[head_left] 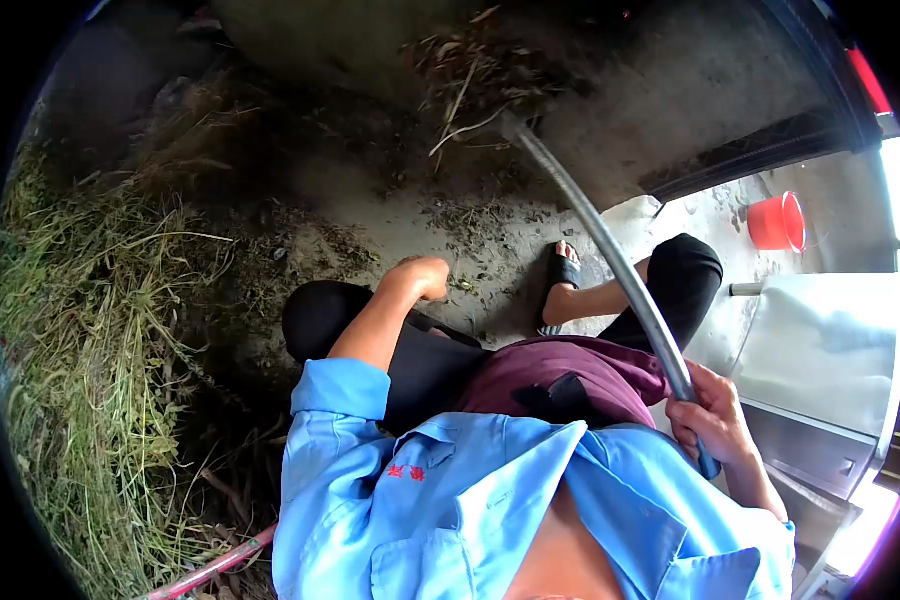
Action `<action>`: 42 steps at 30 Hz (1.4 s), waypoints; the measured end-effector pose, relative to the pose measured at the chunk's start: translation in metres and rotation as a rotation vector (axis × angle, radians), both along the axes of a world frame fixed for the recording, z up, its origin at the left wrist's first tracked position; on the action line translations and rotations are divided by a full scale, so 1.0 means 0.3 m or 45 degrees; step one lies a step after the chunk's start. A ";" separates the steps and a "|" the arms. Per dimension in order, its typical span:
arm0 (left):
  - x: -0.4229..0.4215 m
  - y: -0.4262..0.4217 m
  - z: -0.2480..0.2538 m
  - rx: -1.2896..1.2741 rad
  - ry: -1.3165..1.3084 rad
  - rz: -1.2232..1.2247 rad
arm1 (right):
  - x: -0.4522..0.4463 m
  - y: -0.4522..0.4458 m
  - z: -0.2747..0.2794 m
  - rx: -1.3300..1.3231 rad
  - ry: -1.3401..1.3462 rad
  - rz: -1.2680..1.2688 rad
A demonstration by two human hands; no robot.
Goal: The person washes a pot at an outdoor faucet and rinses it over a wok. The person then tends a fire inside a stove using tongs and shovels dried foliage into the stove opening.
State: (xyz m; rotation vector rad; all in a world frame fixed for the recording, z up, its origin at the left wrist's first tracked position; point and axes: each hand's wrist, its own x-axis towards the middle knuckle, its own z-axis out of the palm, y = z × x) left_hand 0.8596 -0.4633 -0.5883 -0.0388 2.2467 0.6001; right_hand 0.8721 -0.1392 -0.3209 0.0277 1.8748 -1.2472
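My right hand (712,415) is wrapped round the near end of a long grey metal pipe (610,245), which looks curved through the wide lens. The pipe's far end reaches a heap of dry twigs and leaves (480,90) in the dark at the top of the view. My left hand (422,277) hangs just past my bent left knee, its fingers curled in. Whatever it may hold is hidden. A thin pale stick (467,130) juts out of the heap beside the pipe's tip.
Cut green and dried stalks (100,370) are piled along the left. Leaf litter lies over the concrete floor (370,215). A red bucket (776,222) stands at the right, near a shiny metal cabinet (820,350). A red pole (215,565) lies at lower left.
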 end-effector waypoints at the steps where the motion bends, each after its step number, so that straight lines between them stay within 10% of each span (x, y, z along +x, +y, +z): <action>1: -0.006 0.005 0.008 -0.004 0.000 0.015 | 0.016 -0.005 0.013 0.009 0.004 -0.004; 16: -0.078 0.026 0.048 0.150 0.144 -0.074 | 0.032 -0.306 0.086 -0.238 0.140 -0.515; 23: -0.095 0.052 0.060 0.199 0.396 -0.088 | -0.393 -0.450 0.102 -0.374 0.057 -0.203; 24: -0.095 0.048 0.077 0.214 0.409 -0.074 | -0.465 -0.515 0.102 -0.283 0.580 -0.019; 28: -0.087 0.048 0.126 0.205 0.344 -0.069 | -0.915 -0.636 0.134 -0.547 -0.237 -0.249; 30: -0.062 0.057 0.122 0.182 0.496 -0.017 | -0.749 -0.608 0.098 -0.006 0.568 -0.114; 34: -0.042 0.038 0.150 0.065 0.419 -0.082 | -0.559 -0.409 0.232 -0.514 -0.238 -0.332; 42: -0.045 0.066 0.130 0.101 0.336 -0.143 | -0.290 -0.277 0.246 -0.388 0.092 -0.322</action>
